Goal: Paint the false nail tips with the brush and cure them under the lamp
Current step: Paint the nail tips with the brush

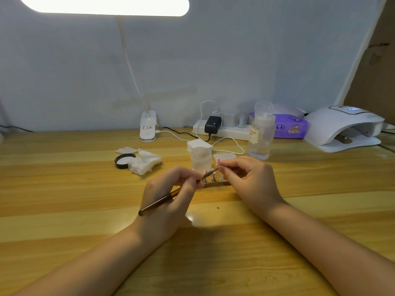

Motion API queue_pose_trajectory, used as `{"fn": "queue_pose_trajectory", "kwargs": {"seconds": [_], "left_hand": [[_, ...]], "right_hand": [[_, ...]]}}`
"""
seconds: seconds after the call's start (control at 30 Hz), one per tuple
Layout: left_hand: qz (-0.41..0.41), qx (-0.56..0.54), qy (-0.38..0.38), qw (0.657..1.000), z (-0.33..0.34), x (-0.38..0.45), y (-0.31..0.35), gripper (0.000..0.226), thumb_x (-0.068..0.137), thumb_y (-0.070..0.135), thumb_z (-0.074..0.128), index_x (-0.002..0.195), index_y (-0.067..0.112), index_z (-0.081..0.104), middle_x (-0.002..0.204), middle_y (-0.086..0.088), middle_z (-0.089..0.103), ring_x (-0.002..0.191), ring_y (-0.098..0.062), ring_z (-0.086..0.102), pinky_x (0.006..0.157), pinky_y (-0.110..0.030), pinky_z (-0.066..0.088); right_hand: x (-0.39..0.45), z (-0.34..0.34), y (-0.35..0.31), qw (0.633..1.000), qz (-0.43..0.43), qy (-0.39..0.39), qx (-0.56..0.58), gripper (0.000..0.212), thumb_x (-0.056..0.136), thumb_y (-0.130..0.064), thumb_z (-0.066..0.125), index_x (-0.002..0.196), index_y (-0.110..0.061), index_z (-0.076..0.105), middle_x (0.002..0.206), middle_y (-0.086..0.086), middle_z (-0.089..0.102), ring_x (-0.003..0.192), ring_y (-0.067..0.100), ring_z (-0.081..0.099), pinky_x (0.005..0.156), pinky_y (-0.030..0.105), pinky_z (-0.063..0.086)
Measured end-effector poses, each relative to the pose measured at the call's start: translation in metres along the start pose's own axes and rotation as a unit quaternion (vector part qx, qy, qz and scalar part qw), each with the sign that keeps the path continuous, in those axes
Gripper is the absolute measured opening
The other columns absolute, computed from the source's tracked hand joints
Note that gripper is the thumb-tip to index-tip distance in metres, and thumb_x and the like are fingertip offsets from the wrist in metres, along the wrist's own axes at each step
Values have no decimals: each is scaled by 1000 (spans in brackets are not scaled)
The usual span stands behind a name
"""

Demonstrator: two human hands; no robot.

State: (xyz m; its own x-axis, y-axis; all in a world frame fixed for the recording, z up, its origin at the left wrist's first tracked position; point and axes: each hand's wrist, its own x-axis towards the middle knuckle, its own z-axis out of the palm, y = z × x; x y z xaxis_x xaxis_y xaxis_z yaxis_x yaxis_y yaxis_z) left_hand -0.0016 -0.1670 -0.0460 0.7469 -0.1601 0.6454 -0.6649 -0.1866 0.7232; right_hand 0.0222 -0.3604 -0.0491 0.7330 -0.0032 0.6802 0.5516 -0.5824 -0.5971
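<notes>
Two bare forearms enter from 6 o'clock and meet above a wooden table (64, 189). The left hand (171, 195) grips a dark brown brush (162, 199); its fingers are curled round the handle near the ferrule, the handle end points toward 8 o'clock and the bristle end toward 2 o'clock. The right hand (250, 178) pinches a small pink nail tip (217, 161) between thumb and forefinger, the other fingers loosely curled. The bristle end lies just beside this nail tip; whether they touch cannot be told.

Below and between the hands, a wooden holder (215, 183) rests on the table with small metal stands; further nail tips seem to sit on them, partly hidden by the fingers.

Just beyond, toward 12 o'clock, stands a small frosted jar (201, 159), with a stack of white pads (197, 144) behind it. At 10 o'clock lie a black lid (124, 160) and crumpled white wipes (145, 162), touching each other. At 1 o'clock stands a clear bottle (261, 133) with a pale label.

Farther back, along the wall, are a white clip-on desk light (148, 129) at 11 o'clock, a white power strip (222, 130) with plugged chargers at 12 o'clock, a purple tissue pack (292, 127), and at 2 o'clock the white curing lamp (344, 129), its opening facing the person, well apart from both hands.
</notes>
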Motion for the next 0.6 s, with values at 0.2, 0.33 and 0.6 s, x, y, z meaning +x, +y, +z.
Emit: {"fn": "queue_pose_trajectory", "kwargs": {"seconds": [0.2, 0.33, 0.6], "left_hand": [[7, 19, 1, 1000, 1, 1, -1, 31, 89, 36, 53, 106, 16, 69, 93, 6, 74, 89, -11, 70, 77, -37, 57], [-16, -15, -10, 1000, 1, 0, -1, 25, 86, 36, 55, 97, 22, 72, 88, 3, 75, 87, -13, 71, 79, -37, 56], [4, 6, 4, 1000, 1, 1, 1, 22, 89, 37, 52, 100, 24, 67, 89, 10, 72, 84, -8, 69, 73, -25, 55]], "right_hand": [[0, 1, 1, 1000, 0, -9, 8, 14, 82, -8, 74, 95, -12, 77, 82, -1, 71, 74, 6, 65, 69, 14, 50], [-1, 0, 0, 1000, 2, -11, 18, 17, 82, -7, 73, 96, -16, 75, 81, -4, 71, 74, 8, 65, 69, 23, 54], [0, -1, 0, 1000, -5, -15, 7, 15, 83, -9, 72, 97, -14, 75, 82, -3, 71, 76, 9, 66, 70, 19, 53]]}}
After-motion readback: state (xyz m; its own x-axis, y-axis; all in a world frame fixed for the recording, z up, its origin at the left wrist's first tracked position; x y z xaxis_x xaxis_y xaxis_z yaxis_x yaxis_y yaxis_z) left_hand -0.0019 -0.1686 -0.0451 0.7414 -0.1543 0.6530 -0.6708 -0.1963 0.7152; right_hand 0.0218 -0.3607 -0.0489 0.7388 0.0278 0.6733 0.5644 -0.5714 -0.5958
